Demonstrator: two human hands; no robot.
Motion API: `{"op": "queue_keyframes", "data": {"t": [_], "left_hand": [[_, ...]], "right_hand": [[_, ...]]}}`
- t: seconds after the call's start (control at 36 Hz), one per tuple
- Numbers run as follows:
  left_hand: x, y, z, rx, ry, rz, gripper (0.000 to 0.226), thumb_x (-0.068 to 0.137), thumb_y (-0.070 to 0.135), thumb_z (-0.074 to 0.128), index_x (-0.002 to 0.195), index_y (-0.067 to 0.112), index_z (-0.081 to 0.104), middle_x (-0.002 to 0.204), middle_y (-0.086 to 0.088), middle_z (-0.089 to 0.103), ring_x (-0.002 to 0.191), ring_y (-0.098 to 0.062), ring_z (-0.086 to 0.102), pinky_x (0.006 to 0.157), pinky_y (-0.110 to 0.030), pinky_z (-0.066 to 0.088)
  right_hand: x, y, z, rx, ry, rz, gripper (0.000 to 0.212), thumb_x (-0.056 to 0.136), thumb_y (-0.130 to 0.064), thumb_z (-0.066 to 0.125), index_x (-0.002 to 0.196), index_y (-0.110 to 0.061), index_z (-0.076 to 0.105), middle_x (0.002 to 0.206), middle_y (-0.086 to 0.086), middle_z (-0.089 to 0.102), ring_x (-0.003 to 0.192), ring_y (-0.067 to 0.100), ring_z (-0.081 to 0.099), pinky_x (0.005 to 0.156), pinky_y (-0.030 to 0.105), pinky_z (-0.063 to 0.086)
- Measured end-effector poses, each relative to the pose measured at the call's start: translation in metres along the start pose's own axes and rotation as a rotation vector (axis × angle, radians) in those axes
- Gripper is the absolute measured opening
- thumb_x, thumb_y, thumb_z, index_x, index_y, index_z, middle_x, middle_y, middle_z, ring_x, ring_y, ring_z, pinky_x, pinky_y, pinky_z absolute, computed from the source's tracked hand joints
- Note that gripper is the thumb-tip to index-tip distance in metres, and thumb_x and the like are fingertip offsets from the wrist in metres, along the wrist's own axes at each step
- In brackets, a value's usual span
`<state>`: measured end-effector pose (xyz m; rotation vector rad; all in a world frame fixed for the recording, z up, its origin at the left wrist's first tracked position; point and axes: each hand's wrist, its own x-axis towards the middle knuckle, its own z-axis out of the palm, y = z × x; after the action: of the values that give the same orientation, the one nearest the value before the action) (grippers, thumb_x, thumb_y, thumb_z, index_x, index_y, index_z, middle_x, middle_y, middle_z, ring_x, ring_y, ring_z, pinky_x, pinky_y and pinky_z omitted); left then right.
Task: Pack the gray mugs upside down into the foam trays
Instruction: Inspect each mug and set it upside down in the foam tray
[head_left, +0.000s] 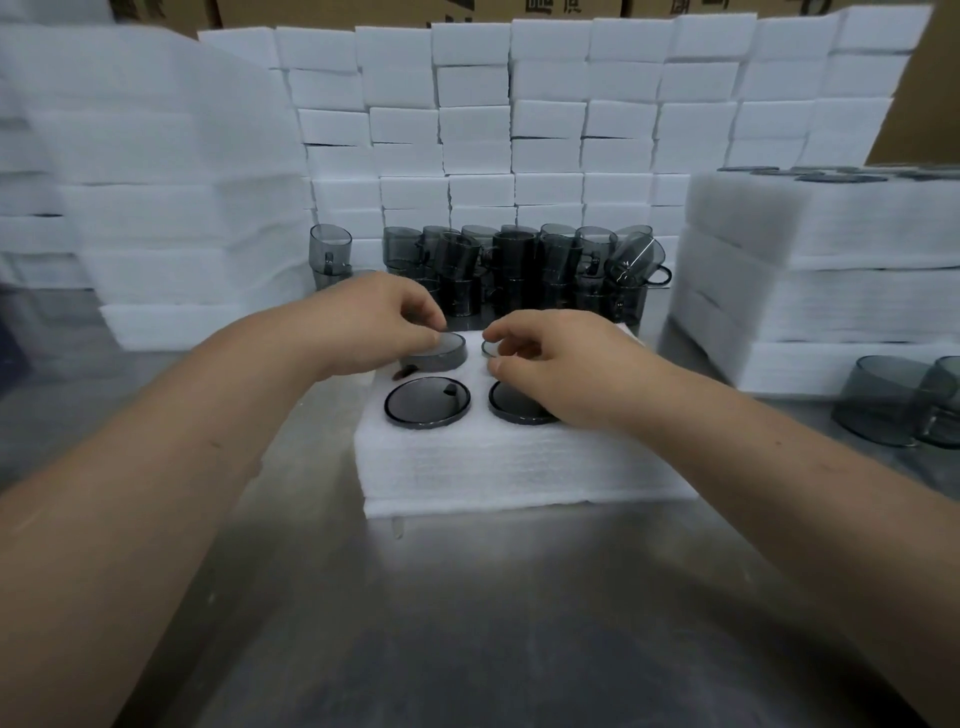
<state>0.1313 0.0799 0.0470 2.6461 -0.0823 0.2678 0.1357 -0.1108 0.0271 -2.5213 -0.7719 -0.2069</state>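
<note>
A white foam tray (519, 467) was seen lying on the steel desk (467, 597), with four gray mugs set upside down in it, two near and two far. The near-left mug (427, 402) was sunk almost flush with the foam, its round base turned up. The near-right mug (511, 410) was seated likewise and was partly hidden under the right wrist. The far-left mug (441, 353) was raised somewhat out of its hole, so that part of its wall was shown, and its base was pinched between thumb and fingertips by the left grip (379, 322). The right grip (561, 364) was curled over the far-right mug (488, 347), of which only a sliver of base was seen between forefinger and thumb; the mug was grasped there. The two grips were held close together but apart. Just beyond the tray a crowd of loose mugs (519, 270) was stacked upright, one at the right being tilted. Behind them a wall of white foam blocks (545, 130) was piled high. Foam sheets (156, 208) were stacked at the left. At the right a pile of trays (821, 270) was seen, with dark mug bases showing on top. Two more mugs (883, 400) were placed on the desk at the right edge.
</note>
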Motion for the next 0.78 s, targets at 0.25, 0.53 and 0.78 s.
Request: {"op": "queue_keyframes", "data": {"t": [0.25, 0.53, 0.78], "left_hand": [[0.004, 0.004, 0.023, 0.065, 0.130, 0.057, 0.038, 0.097, 0.021, 0.045, 0.134, 0.023, 0.051, 0.140, 0.001, 0.047, 0.123, -0.018, 0.044, 0.086, -0.017, 0.028], [0.011, -0.019, 0.038, -0.463, 0.151, -0.263, 0.061, 0.083, 0.048, 0.063, 0.134, 0.018, 0.051, 0.133, -0.002, 0.053, 0.117, -0.019, 0.052, 0.094, -0.028, 0.039], [0.008, -0.013, 0.033, -0.957, 0.079, -0.523, 0.024, 0.093, 0.028, 0.048, 0.103, 0.011, 0.062, 0.092, -0.013, 0.068, 0.069, -0.025, 0.064, 0.061, -0.026, 0.053]], "right_hand": [[-0.003, -0.002, -0.002, -0.035, 0.016, -0.031, 0.025, 0.091, -0.041, 0.049, 0.110, -0.035, 0.065, 0.107, -0.015, 0.064, 0.100, 0.008, 0.054, 0.085, 0.028, 0.044], [-0.004, -0.002, -0.002, -0.043, 0.009, -0.030, 0.028, 0.092, -0.042, 0.047, 0.115, -0.035, 0.062, 0.115, -0.014, 0.061, 0.108, 0.008, 0.051, 0.082, 0.024, 0.037], [-0.001, 0.000, 0.001, -0.108, 0.046, -0.066, 0.052, 0.092, -0.043, 0.048, 0.141, -0.028, 0.036, 0.142, -0.007, 0.040, 0.130, 0.016, 0.036, 0.086, 0.026, 0.026]]}}
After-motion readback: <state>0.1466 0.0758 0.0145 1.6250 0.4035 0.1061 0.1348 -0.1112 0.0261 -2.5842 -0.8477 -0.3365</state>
